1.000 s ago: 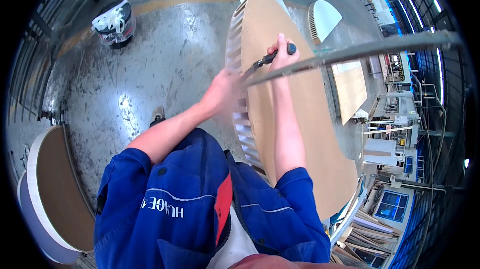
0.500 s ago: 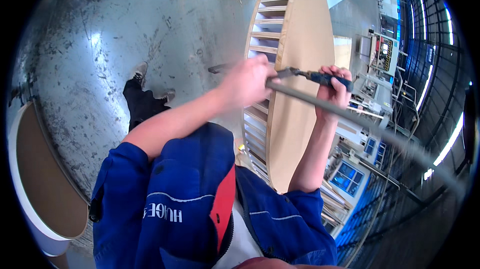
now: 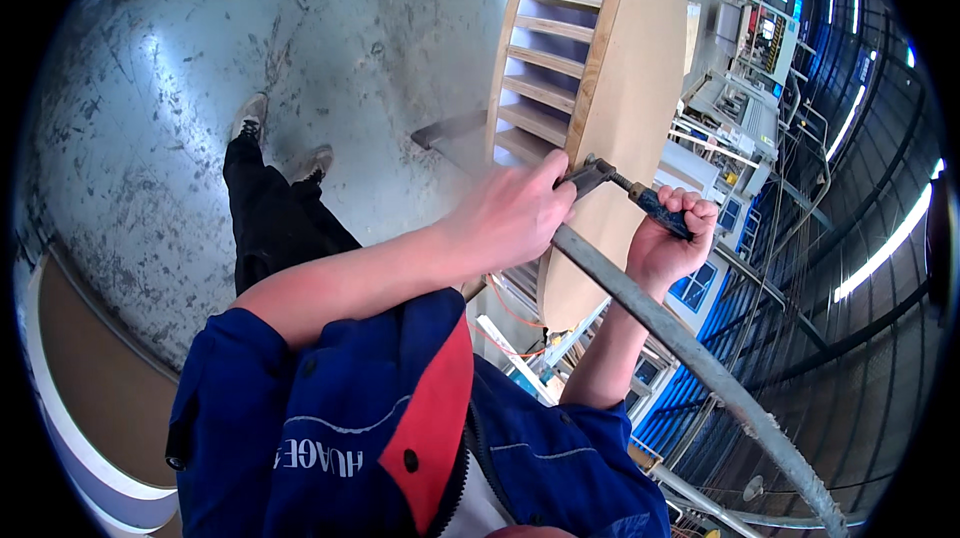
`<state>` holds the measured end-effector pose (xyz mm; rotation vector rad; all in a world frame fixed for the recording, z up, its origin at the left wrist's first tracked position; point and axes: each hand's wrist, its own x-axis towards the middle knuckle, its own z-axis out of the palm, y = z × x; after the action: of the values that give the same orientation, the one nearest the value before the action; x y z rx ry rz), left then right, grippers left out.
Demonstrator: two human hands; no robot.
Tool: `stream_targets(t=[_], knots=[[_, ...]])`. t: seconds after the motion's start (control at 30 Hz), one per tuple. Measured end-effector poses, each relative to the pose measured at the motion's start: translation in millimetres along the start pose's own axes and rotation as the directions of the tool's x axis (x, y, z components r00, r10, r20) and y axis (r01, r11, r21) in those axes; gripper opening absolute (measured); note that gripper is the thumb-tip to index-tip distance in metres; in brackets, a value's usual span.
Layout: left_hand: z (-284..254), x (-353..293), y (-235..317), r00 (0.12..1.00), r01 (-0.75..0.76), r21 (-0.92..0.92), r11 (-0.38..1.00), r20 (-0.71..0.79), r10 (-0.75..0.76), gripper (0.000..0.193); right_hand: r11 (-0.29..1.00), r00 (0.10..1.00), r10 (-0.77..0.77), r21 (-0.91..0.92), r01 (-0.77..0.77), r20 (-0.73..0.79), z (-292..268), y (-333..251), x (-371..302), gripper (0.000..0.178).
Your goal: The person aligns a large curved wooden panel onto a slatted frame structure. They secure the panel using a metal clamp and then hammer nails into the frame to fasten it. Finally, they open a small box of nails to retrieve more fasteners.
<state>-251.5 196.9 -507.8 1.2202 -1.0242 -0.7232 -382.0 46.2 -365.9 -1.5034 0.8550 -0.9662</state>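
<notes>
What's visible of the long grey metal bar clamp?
The long grey metal bar clamp slants toward lower right, rough near that end. A threaded screw joins its dark metal arm to a dark blue handle. The bare left hand grips it beside that arm; the right hand holds the handle. Contact with the pale slatted wooden piece is unclear.

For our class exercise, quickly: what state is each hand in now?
Left hand: closed, holding the metal clamp.
Right hand: closed around the clamp's dark handle.
</notes>
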Motion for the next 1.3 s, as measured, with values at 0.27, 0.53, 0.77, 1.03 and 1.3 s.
stream_targets(t=[0.27,0.53,0.77,1.03,1.3], knots=[[-39,56,-10,0.971,-0.147,0.088,0.985,0.204,0.127,0.013,0.998,0.997,0.061,-0.021,-0.062,-0.038,-3,-4,5,0.001],[-54,88,-1,0.931,0.091,0.073,0.993,0.347,-0.11,0.029,0.999,0.994,-0.034,0.019,0.036,-0.105,-4,6,7,0.013],[-29,61,7,0.922,0.004,0.254,0.967,0.373,-0.102,0.038,0.998,0.998,0.029,0.062,-0.032,0.052,-32,0,-9,0.006],[35,5,22,0.935,-0.026,0.27,0.963,0.348,-0.072,0.035,0.994,0.994,-0.003,0.109,-0.009,0.113,-96,6,-53,0.005],[82,-28,34,0.894,0.048,0.25,0.967,0.422,-0.154,0.036,0.998,1.0,0.008,-0.057,-0.007,0.03,-134,-7,-106,0.009]])
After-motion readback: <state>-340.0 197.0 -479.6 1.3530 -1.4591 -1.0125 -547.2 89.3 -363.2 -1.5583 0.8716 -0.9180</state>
